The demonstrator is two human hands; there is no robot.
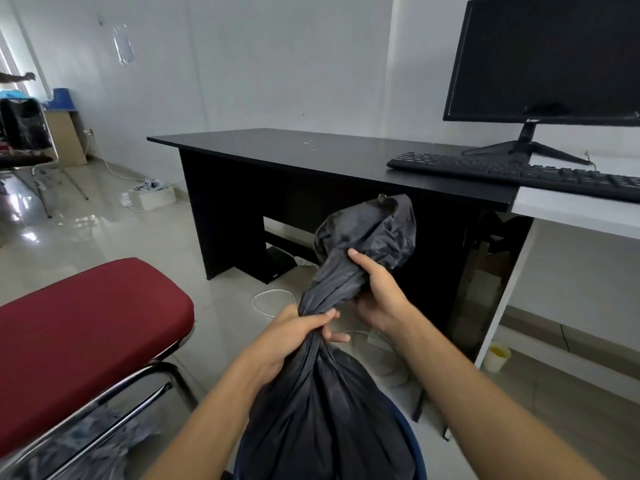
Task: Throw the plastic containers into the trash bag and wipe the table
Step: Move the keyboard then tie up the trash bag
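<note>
A dark grey trash bag [325, 403] stands low in the middle, its top gathered and twisted into a neck. My left hand [294, 336] grips the neck from the left. My right hand [375, 292] grips the bunched upper part of the bag just above, with the loose top flopping over toward the black table [277, 147]. A few small yellowish crumbs [308, 143] lie on the tabletop. No plastic containers show; the bag's contents are hidden.
A red-cushioned chair [79, 327] with a chrome frame stands at the left. A black keyboard [512, 173] and monitor [547, 60] sit at the right, partly on a white desk [571, 209]. Cables lie on the glossy floor; a small yellow-lined cup [497, 356] stands under the white desk.
</note>
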